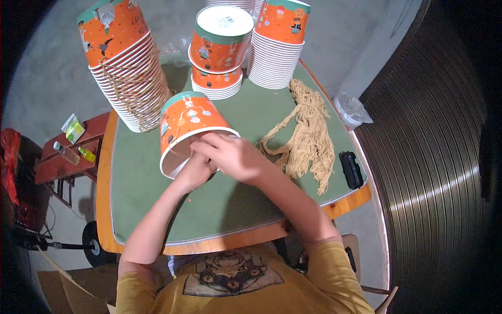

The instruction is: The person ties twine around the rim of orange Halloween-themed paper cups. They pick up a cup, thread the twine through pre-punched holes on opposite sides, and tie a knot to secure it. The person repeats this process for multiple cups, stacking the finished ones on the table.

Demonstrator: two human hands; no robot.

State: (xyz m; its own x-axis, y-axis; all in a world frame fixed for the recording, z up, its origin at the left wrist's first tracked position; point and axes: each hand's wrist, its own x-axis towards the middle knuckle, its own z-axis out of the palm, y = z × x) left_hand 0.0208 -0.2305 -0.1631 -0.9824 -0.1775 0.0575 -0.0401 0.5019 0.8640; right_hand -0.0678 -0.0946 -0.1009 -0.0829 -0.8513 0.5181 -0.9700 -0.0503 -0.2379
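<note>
An orange paper bucket (pixel 191 118) with a green band and white rim lies tilted on the table, its mouth turned toward me. My left hand (pixel 196 171) reaches into the mouth, fingers bent and mostly hidden by the right hand and the rim. Over it, my right hand (pixel 234 157) has its fingers curled together just inside the opening. What the fingertips pinch is too small and covered to make out. A thin pale line, perhaps cord, shows near the rim's left side. To the right lies a loose bundle of beige cord (pixel 308 131).
A tall bucket stack (pixel 123 68) with cords hanging down it stands back left. Behind are a shorter stack (pixel 219 47) and another tall stack (pixel 277 47). A black case (pixel 351 170) lies at the green-covered table's (pixel 219 214) right edge. Bottles stand on a red bench (pixel 68 154).
</note>
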